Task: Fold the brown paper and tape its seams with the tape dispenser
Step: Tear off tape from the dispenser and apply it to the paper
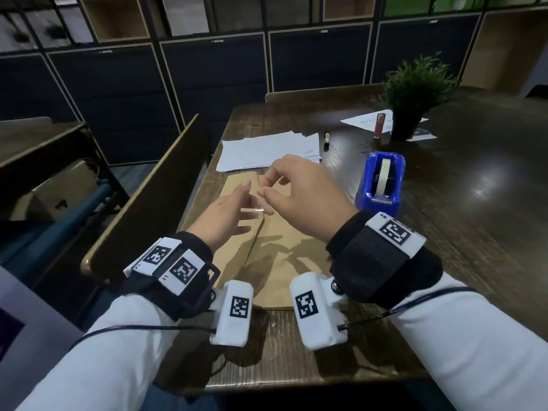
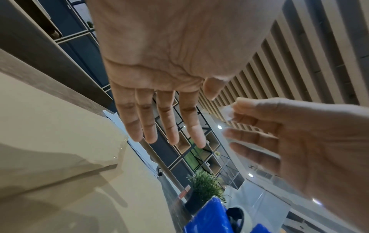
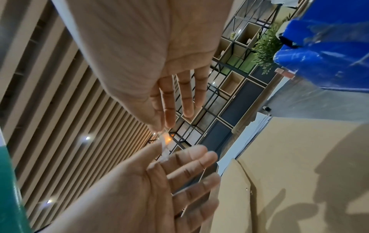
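Observation:
The brown paper (image 1: 281, 256) lies folded on the table, its flaps meeting at a middle seam where one shiny tape piece sits. My right hand (image 1: 267, 189) hovers above the seam and pinches a short clear tape strip (image 3: 164, 149) between thumb and forefinger. My left hand (image 1: 240, 203) is beside it with straight fingers (image 3: 191, 157) that touch the strip's free end. In the left wrist view the left hand (image 2: 167, 138) hangs over the paper (image 2: 49, 141), with the right hand (image 2: 231, 115) opposite. The blue tape dispenser (image 1: 381, 185) stands right of the paper.
A stack of white sheets (image 1: 267, 152) lies just beyond the brown paper, with a marker (image 1: 327, 140) next to it. A potted plant (image 1: 412, 96) and a red tube (image 1: 379, 126) stand at the far right. A wooden partition (image 1: 154, 197) borders the table's left side.

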{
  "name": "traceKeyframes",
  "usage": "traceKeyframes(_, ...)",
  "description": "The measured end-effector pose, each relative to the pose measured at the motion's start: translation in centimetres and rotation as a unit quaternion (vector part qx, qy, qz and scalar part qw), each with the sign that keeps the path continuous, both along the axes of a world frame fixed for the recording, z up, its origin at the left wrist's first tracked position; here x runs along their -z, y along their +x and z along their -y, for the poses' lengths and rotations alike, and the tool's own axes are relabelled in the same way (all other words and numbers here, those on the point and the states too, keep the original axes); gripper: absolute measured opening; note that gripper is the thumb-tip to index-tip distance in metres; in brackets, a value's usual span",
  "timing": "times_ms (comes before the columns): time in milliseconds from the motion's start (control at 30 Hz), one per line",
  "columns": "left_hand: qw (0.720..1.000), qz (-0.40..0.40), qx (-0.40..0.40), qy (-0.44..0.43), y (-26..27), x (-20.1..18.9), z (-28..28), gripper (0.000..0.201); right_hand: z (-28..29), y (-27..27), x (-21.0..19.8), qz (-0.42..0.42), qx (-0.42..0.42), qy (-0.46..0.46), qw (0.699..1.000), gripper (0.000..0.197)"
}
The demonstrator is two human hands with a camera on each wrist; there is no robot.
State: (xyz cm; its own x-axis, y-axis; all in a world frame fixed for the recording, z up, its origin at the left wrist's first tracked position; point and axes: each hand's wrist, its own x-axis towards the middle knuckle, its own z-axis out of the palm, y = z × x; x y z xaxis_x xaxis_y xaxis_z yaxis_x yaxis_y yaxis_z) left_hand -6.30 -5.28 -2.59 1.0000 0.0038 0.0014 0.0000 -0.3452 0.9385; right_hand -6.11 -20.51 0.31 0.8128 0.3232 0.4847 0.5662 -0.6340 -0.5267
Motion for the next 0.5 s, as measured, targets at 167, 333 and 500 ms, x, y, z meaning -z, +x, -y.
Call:
traceKeyframes(167, 0.986, -0.052, 0.029, 0.154, 1.0, 0.5, -2.9, 0.040, 0.7, 0.7, 0.1, -0.042, 0.014, 0.025, 0.999, 0.012)
traceKeyframes(333, 0.933, -0.108, 0.063, 0.338, 1.4, 1.1, -4.6, 0.021, 0.9, 1.2, 1.5, -0.151, 0.010, 0.086, 0.985, 0.021)
traceKeyframes(500, 0.890, -0.099, 0.093, 0.436, 1.4, 1.4, -4.5, 0.019, -0.2, 1.4, 3.6, -0.253, -0.004, 0.100, 0.962, 0.027)
